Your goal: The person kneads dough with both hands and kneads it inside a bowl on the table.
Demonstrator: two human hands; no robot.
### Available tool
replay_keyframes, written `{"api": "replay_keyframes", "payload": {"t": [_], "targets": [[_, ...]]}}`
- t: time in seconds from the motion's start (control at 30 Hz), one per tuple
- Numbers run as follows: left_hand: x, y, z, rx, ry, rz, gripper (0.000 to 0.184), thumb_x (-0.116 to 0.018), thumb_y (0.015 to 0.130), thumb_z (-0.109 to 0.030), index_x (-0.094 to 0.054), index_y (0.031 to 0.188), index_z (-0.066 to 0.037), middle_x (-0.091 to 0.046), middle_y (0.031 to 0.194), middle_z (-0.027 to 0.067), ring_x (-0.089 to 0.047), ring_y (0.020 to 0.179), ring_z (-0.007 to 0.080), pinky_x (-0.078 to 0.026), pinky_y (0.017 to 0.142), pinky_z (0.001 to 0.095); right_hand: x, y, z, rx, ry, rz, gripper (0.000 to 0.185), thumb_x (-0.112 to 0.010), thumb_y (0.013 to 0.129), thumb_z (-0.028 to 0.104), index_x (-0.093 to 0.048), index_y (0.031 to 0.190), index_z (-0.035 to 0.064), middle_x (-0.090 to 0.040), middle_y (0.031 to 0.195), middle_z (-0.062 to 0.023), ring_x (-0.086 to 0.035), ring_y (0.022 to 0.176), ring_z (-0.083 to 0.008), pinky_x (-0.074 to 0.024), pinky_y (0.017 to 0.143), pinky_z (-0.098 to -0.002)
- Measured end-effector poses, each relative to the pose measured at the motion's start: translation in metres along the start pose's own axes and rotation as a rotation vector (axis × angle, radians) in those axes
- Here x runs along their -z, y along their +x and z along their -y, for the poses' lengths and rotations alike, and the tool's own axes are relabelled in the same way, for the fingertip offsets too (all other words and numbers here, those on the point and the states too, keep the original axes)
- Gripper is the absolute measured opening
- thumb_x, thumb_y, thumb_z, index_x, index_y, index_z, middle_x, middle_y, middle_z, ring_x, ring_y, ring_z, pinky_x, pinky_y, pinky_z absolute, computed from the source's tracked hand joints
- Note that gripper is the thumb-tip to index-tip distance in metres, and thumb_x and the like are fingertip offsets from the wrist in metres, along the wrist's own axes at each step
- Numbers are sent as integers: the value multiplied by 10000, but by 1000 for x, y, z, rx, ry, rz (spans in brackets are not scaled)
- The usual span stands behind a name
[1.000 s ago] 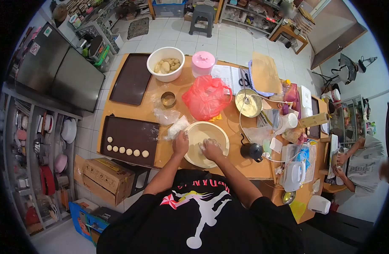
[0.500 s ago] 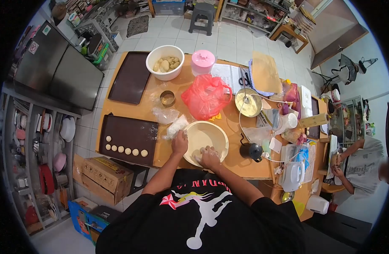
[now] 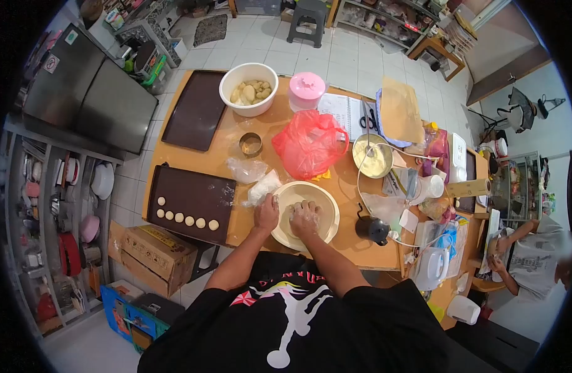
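Note:
A cream-coloured basin (image 3: pixel 324 208) stands at the table's front edge. My left hand (image 3: pixel 266 212) is closed around its left rim, beside a white floury bag (image 3: pixel 264 187). Inside the basin, my right hand (image 3: pixel 305 219) presses down with its floury fingers spread; anything beneath the palm is hidden. Several round dough pieces lie on the dark tray (image 3: pixel 192 191) to the left. Behind the basin sits a red plastic bag (image 3: pixel 307 144).
A white bowl (image 3: pixel 248 89) of pale dough lumps, a metal ring (image 3: pixel 251 144) and a pink canister (image 3: pixel 307 91) stand farther back. To the right are a mixing bowl (image 3: pixel 372 156) and black pitcher (image 3: pixel 372 229). Another person (image 3: pixel 534 252) works at far right.
My right hand has moved from the basin's near side toward its middle. My left hand stays at the rim. The whole view has shifted slightly.

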State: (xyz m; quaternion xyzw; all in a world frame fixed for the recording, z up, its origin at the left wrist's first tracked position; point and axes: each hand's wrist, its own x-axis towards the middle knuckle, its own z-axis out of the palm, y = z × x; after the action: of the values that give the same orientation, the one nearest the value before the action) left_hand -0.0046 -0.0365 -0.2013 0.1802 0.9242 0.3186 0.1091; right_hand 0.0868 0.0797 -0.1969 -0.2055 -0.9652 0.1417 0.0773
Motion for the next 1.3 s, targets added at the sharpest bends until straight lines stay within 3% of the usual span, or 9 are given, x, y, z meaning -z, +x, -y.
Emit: {"api": "replay_keyframes", "payload": {"t": [0.23,0.4,0.47,0.57,0.67,0.77,0.9,1.1,1.3], "targets": [[2,-3,-2,31,-24,39,222,-418,965,-270,-492,966,-61,-626,793,251,-594,775,469,-440,676,562,16,16,-5,-64,106,171,347,-502,907,386,-656,895,75,-616,938,-112,-528,961,-298,-355,835,-506],[0,-2,0,32,-59,40,251,-412,967,-304,-481,971,-63,-627,825,251,-587,796,476,-422,686,575,-20,42,-32,-537,788,219,527,-324,971,430,-566,1200,22,-522,1260,-264,-412,1246,-420,-325,1006,-507],[0,-2,1,39,-82,16,251,-414,965,-306,-479,976,-64,-626,829,253,-586,793,477,-420,686,575,-23,45,-37,-551,867,164,493,-324,985,388,-546,1201,4,-542,1215,-269,-463,1186,-421,-370,971,-471],[4,-3,1,81,-128,20,264,-416,969,-260,-497,924,-13,-584,816,276,-553,803,490,-408,682,557,15,31,-11,-303,457,-10,393,-387,977,332,-567,1105,7,-563,1116,-254,-521,1076,-402,-381,938,-464],[-2,-2,6,66,-119,9,234,-439,955,-286,-486,951,-56,-620,795,244,-585,787,475,-420,684,572,32,18,5,-338,342,-81,293,-444,955,267,-558,1036,9,-561,1034,-228,-541,996,-386,-392,906,-455],[-2,-1,2,27,-121,44,240,-448,953,-280,-491,926,-45,-616,777,237,-582,786,473,-418,677,570,-5,19,-31,-472,1135,-16,252,-458,953,245,-537,976,7,-564,911,-170,-545,914,-345,-412,857,-407],[1,0,-1,37,-139,39,204,-473,936,-234,-489,909,-33,-598,783,251,-568,800,477,-410,670,557,-5,10,-58,-438,453,98,376,-513,935,316,-558,1047,-40,-619,1003,-223,-594,981,-347,-441,874,-391],[-4,-1,0,45,-118,24,244,-457,949,-285,-504,936,-46,-621,785,240,-584,799,471,-429,689,555,6,4,-45,-499,631,369,391,-585,892,308,-558,1091,-28,-630,1007,-253,-614,971,-356,-469,835,-411],[-3,-1,0,36,-151,9,248,-474,938,-282,-507,926,-36,-617,799,251,-582,808,471,-426,694,556,57,-13,-26,-58,524,471,280,-623,852,282,-599,957,23,-642,888,-208,-625,880,-359,-484,774,-418]]}}
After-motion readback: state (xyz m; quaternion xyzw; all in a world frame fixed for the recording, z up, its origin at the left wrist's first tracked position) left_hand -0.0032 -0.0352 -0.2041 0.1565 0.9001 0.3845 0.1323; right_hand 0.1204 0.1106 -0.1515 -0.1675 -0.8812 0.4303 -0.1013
